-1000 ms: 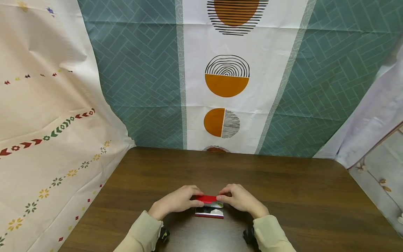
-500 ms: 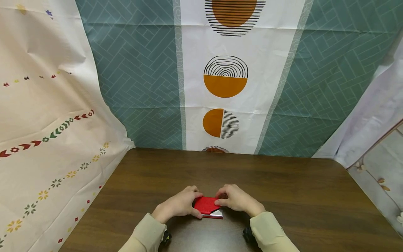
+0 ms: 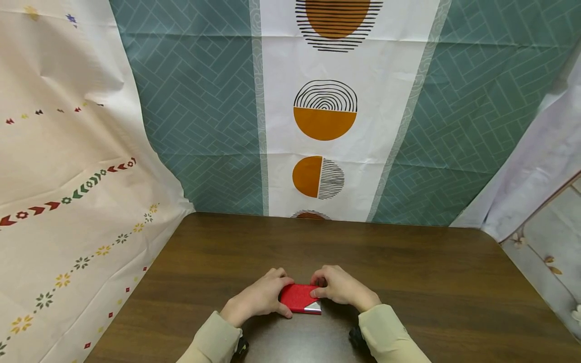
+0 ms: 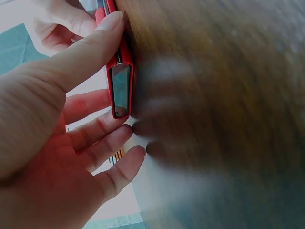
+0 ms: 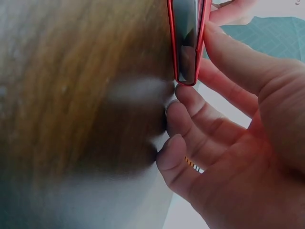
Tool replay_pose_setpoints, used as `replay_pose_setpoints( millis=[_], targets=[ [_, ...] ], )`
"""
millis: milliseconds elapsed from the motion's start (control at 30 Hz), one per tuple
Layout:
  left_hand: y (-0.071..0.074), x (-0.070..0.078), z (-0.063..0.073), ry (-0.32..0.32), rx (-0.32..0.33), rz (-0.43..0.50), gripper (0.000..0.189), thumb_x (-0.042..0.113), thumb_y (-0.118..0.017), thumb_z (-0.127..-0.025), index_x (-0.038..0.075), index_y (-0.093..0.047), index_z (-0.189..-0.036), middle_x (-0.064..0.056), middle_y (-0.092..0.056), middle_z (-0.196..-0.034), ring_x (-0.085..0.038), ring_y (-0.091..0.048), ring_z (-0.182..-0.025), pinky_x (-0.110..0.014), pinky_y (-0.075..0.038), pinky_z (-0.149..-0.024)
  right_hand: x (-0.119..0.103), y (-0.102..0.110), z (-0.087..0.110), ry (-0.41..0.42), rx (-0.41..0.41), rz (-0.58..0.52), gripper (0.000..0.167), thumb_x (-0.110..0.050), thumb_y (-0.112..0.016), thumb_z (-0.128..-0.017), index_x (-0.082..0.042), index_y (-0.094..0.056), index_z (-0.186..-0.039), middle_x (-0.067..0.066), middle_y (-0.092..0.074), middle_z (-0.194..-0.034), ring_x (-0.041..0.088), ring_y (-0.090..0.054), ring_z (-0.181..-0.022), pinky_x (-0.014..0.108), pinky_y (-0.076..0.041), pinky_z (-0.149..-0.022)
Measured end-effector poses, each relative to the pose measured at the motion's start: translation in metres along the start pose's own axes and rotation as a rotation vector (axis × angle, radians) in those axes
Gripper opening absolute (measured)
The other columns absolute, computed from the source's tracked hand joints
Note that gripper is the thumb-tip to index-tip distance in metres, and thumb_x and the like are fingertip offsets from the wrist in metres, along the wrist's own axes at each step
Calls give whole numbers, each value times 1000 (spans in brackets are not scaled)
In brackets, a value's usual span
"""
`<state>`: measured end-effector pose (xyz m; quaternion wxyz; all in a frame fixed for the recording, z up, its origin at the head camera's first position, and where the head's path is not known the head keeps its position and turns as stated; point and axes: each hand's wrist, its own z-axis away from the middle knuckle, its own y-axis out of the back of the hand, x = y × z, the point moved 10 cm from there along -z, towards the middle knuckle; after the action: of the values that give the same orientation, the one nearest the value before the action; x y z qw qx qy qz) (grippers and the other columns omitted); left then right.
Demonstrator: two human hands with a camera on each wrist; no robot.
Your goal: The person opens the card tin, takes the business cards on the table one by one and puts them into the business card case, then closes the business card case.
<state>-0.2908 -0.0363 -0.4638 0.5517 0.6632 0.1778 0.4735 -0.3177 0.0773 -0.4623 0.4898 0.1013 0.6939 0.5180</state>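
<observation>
A small red card case (image 3: 297,297) lies flat on the brown table, its flap folded down over the front. A silvery corner (image 3: 313,307) shows at its front right. My left hand (image 3: 260,297) grips its left end, thumb at the near edge and fingers at the far side. At the right end, my right hand (image 3: 342,287) pinches it, with the thumb on the red cover. The left wrist view shows the case (image 4: 127,62) end-on, with a shiny metal side between red edges. In the right wrist view the case's (image 5: 186,43) other end looks alike; the remaining fingertips touch the table.
The brown wooden table (image 3: 408,282) spreads around both hands. Behind it hangs a green and white patterned cloth (image 3: 218,126). A cream patterned cloth (image 3: 91,212) covers the left side, and a pale curtain (image 3: 535,166) hangs at the right.
The raised red flap has come down toward the person and now covers most of the silvery inside. My left thumb has shifted to the near edge; the right hand has barely moved.
</observation>
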Motion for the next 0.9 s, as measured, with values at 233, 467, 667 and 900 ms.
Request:
replay_pose_setpoints(
  millis=[233,467,667,900],
  targets=[
    [-1,3,-1,2,4,-25,64,38,-87,-71,8,-65,-123,6,-53,-104,-11,-46,-96,-25,-45,-76,-1,0,4,4,5,20,14,-19,-77,-84,-13,-71,-95,-10,-55,-80,9,-51,-74,27,-45,-65],
    [0,7,-1,-12,1,-88,70,42,-85,-72,8,-63,-128,3,-54,-109,-14,-48,-99,-31,-45,-81,-5,4,10,5,18,47,16,-22,-73,-88,-12,-69,-100,-4,-58,-87,16,-55,-82,33,-48,-72],
    [3,5,0,7,-15,-72,78,49,-82,-74,9,-57,-137,-1,-55,-122,-20,-51,-109,-39,-45,-91,-2,16,20,-61,43,11,30,-30,-69,-91,-8,-66,-113,3,-59,-100,23,-57,-93,43,-50,-81],
    [17,-3,0,106,67,-63,75,60,-55,-91,11,-46,-147,-12,-40,-150,-33,-37,-137,-58,-32,-106,7,38,37,-190,138,50,55,-42,-64,-94,-7,-56,-135,11,-53,-132,33,-47,-123,56,-40,-100]
  ],
)
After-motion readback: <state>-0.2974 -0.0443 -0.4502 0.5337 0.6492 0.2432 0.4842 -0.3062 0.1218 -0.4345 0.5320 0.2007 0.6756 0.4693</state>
